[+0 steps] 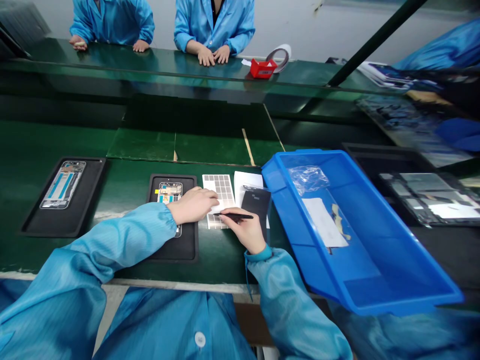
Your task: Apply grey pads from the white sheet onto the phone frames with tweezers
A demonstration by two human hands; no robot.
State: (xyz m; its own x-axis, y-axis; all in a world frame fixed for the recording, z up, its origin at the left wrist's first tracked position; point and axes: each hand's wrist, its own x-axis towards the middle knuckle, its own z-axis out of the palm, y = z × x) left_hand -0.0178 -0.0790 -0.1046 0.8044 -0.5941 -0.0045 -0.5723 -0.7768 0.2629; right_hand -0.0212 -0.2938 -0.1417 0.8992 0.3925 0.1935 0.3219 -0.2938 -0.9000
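Note:
My left hand (pixel 193 205) rests with curled fingers on a white sheet of small square stickers (pixel 220 192), its wrist over an opened phone frame (pixel 170 193) lying in a black tray (pixel 176 245). My right hand (pixel 244 230) pinches dark tweezers (pixel 236 216), whose tip points left at the sheet's lower part. Just right of the sheet a dark rectangular panel (pixel 256 202) lies on a white card (pixel 245 179). Both sleeves are blue.
A second black tray (pixel 80 210) with another phone frame (pixel 63 184) sits at the left. A blue plastic bin (pixel 375 280) with a plastic bag and papers stands at the right. Two people in blue coats lean on the far counter near a red tape dispenser (pixel 263 68).

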